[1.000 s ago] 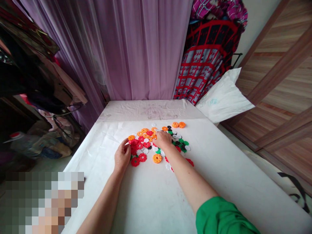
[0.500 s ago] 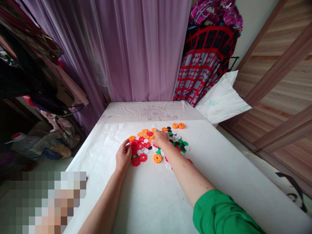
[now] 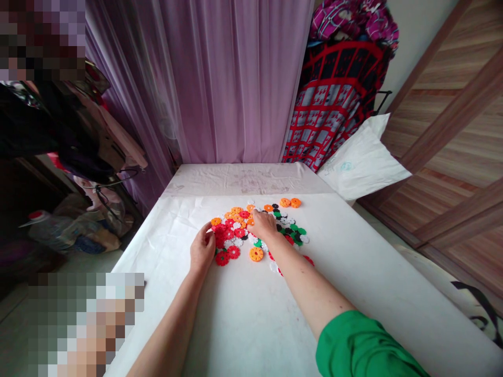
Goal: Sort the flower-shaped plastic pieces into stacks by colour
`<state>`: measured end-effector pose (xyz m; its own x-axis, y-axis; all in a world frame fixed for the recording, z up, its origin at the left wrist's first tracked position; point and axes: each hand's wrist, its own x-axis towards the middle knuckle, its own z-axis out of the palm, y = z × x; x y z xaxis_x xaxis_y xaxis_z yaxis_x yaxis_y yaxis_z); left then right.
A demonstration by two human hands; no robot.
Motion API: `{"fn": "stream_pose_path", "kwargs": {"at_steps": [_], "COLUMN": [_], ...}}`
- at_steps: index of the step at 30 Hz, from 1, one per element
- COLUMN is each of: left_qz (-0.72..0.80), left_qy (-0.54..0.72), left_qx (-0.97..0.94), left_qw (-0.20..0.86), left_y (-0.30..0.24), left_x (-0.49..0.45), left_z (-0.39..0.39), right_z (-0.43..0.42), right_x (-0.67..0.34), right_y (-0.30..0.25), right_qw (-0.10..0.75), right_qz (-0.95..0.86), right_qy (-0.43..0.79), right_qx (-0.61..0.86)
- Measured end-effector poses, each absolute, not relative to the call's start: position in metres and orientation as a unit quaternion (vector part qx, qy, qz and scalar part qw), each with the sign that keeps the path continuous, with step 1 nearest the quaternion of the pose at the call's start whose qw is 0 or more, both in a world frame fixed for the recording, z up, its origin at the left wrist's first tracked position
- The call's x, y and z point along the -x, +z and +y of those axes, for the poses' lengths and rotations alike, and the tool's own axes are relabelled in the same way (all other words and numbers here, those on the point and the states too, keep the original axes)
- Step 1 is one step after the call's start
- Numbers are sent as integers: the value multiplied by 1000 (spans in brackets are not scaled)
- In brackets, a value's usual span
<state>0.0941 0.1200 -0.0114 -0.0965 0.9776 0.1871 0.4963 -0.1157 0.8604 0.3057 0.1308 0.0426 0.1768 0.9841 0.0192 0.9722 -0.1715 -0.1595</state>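
A loose pile of flower-shaped plastic discs, notched round their rims, lies on the white-covered table. They are red, orange, white, green and black. My left hand rests at the pile's left edge, fingers curled inward, beside an orange disc and several red discs; what is inside its grip is hidden. Over the middle of the pile, my right hand is closed, its fingertips down at an orange disc. The hand hides some discs beneath it.
Two orange disc stacks stand behind the pile at right, and another orange stack stands in front. A white sheet-like bag sticks out past the table's right edge. Purple curtains hang behind; clothes hang at left.
The view has shifted slightly, so everything sits a little further right. Both hands stay at nearly the same spots in the pile, with the right fingers moving only slightly.
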Motion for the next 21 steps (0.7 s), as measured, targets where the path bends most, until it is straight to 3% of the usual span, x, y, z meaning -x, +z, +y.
{"fn": "stream_pose_path", "kwargs": {"at_steps": [3,8,10,13,21], "left_qz": [602,600,599,597,594], "left_qy": [432,429,429,431,436], "left_qx": [-609,-611,-611,-613,-608], "left_qw": [283,289,289,288,296], "left_y": [-12,-14,-14,-13,-11], "left_x": [-94,-93,-93,-93,-93], "left_z": [120,121,121,121,119], "right_z": [125,86,62,32,23], "right_x": [-311,-326,-329,-326,-311], "right_y": [42,26,16,4,3], "right_qw": [107,304,343,353,280], "right_qz": [-637,-609,-625,-648,-689], "right_qy": [42,102,111,96,52], "right_qx": [762,726,692,668,667]}}
